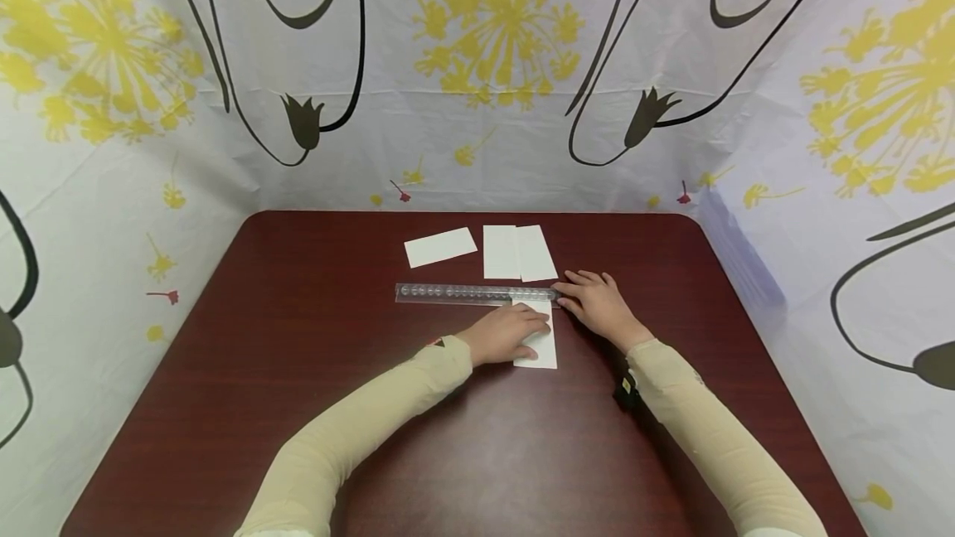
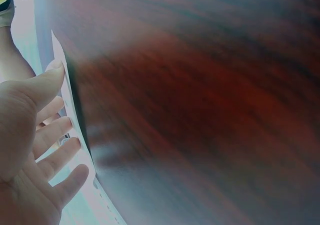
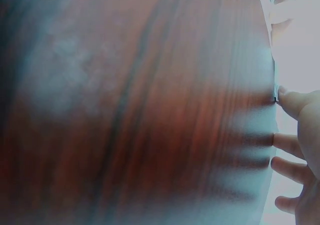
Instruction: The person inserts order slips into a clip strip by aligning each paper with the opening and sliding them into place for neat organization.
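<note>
Left hand (image 1: 503,334): we see fingers straight, resting on near white card (image 1: 544,352) | Right hand (image 1: 603,305): fingers spread, touching clear ruler (image 1: 455,294) at right end | Ruler: on bench (image 1: 224,371), at this card's far end | Three other cards (image 1: 440,248): beyond

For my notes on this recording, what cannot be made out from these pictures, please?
Head view: the markings of the ruler, too small to read.
Head view: part of the nearest white card, covered by the left hand.
Right wrist view: part of the right hand, cut off by the right edge.
</note>
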The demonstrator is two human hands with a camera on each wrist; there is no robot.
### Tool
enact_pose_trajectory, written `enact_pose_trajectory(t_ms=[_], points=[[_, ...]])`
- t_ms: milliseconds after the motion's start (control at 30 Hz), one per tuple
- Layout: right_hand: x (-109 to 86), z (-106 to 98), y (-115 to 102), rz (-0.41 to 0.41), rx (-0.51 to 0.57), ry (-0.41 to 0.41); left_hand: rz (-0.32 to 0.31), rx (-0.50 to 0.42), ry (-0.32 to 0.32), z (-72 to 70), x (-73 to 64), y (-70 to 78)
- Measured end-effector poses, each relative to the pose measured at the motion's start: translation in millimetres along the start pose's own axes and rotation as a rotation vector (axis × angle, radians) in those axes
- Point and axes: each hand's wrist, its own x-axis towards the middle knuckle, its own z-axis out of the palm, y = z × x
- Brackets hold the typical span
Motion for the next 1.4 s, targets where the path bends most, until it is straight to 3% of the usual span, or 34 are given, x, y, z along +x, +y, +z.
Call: enact_pose_trajectory(t_ms=[1267,1400], points=[[-0.2,0.1,-0.8,0.007,0.003,-0.015,0.010,0.008,-0.011,-1.3,4.7,1.5],[-0.6,0.8,-0.2,0.004,0.000,-0.018,0.025,0.015,-0.017,-9.3,4.8,-0.2]])
